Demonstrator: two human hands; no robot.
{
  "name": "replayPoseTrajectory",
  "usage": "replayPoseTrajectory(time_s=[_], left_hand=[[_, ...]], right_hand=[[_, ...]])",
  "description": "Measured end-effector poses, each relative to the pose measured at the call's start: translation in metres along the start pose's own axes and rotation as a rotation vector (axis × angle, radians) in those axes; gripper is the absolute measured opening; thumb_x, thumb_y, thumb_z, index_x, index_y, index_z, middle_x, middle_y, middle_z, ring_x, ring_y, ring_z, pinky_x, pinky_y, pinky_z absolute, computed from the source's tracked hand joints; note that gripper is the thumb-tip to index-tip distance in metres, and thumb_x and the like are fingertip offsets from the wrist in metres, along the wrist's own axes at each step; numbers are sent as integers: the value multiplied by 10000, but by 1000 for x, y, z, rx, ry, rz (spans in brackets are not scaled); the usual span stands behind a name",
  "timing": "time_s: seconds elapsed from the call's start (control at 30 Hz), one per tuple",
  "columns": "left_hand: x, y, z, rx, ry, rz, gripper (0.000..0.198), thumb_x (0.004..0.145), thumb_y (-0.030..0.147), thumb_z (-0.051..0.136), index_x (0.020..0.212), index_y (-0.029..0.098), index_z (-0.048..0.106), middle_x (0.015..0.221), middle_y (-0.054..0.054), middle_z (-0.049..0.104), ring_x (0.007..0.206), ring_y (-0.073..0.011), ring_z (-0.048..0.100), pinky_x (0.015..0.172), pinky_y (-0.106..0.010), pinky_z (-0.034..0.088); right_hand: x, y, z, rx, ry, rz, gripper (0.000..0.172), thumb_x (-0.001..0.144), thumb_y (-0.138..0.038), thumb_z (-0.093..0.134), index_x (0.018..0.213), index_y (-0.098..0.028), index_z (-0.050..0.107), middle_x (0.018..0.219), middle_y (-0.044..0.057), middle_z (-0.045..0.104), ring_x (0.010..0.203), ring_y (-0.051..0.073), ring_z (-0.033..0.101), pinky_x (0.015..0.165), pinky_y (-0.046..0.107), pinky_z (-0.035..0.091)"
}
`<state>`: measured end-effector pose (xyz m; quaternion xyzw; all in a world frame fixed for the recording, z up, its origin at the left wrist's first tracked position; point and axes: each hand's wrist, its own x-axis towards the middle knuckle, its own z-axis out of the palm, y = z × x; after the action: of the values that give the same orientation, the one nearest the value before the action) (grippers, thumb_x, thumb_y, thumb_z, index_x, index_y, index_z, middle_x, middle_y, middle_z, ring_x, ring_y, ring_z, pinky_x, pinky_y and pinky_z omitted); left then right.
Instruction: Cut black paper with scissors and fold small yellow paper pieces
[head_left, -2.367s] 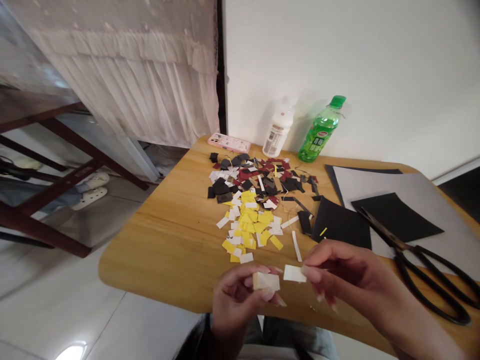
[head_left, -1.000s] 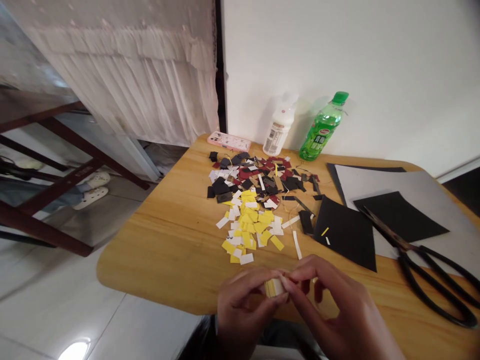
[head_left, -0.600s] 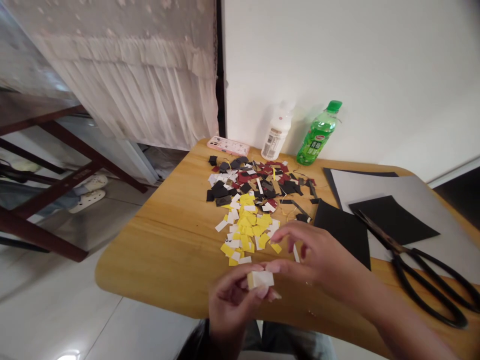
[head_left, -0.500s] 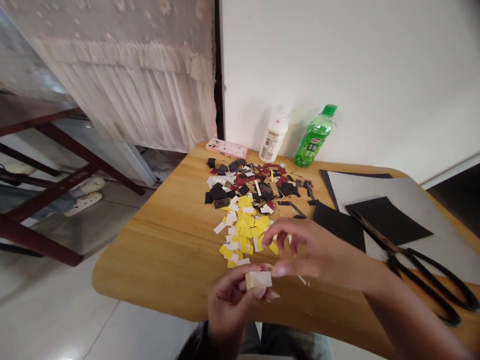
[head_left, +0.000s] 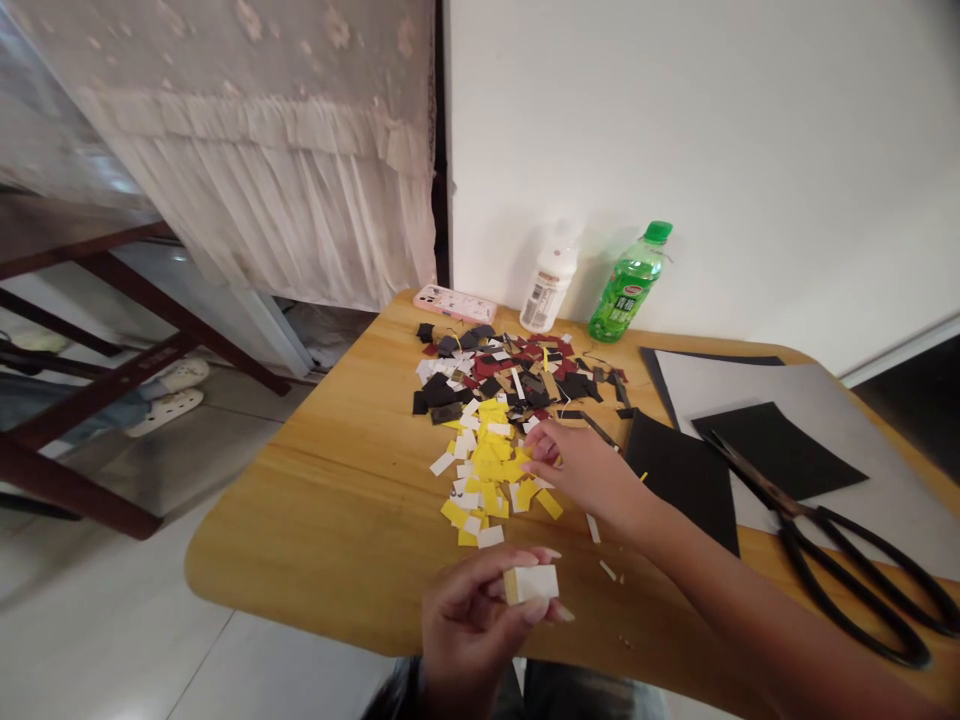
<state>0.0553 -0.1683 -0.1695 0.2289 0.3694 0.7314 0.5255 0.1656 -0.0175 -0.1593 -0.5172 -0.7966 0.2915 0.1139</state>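
Two bare hands are shown, the left hand (head_left: 469, 625) nearest and the right hand (head_left: 585, 470) farther out. Long fingernails (head_left: 537, 610) with pale tips are worn on the left hand. The right forearm (head_left: 750, 610) is left uncovered to the picture's edge. Greyish trousers (head_left: 592, 700) and a dark garment (head_left: 390, 695) are glimpsed below.

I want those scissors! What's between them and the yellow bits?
Head view: the black paper sheet and the right hand, fingers on the yellow bits, lie between them and the scissors.
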Motion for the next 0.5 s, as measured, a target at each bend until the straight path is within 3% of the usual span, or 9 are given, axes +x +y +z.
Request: replayPoseTrajectory(time_s=[0.23, 0.33, 0.4, 0.43, 0.5], left_hand=[[-1, 0, 1, -8, 29, -15, 192, 636, 328, 928, 780, 257, 824, 813, -11, 822, 518, -124, 730, 553, -173, 619], [0, -2, 2, -18, 62, -12, 198, 650, 336, 921, 791, 240, 822, 814, -31, 823, 509, -122, 723, 556, -179, 621], [2, -5, 0, -7, 78, 6, 202, 662, 344, 913, 803, 233, 822, 811, -36, 822, 515, -122, 723, 559, -176, 620], [3, -7, -2, 9, 75, 25, 200, 672, 343, 908, 813, 230, 822, 812, -39, 822, 530, -127, 729, 564, -177, 621], [5, -10, -7, 73, 23, 84, 188, 702, 329, 890, 848, 230, 823, 833, -49, 823, 583, -152, 752, 576, -185, 628]], right_hand=[[-17, -9, -11, 90, 104, -43, 87, 822, -148, 728, 780, -216, 695, 797, 6, 754, 704, 177, 705, 656, 284, 553], [-51, -18, -21, 205, 311, -253, 62, 857, -194, 717, 813, -237, 712, 837, -5, 746, 741, 148, 710, 587, 202, 561], [-79, -23, -22, 214, 423, -462, 103, 893, -165, 686, 878, -262, 719, 851, -25, 741, 774, 118, 722, 666, 157, 577], [-93, -25, -21, 161, 419, -530, 160, 909, -131, 658, 956, -272, 717, 898, -26, 743, 807, 107, 726, 734, 144, 577], [-115, -27, -14, 88, 439, -562, 212, 946, -116, 609, 1067, -268, 693, 988, -16, 744, 859, 99, 731, 822, 127, 559]])
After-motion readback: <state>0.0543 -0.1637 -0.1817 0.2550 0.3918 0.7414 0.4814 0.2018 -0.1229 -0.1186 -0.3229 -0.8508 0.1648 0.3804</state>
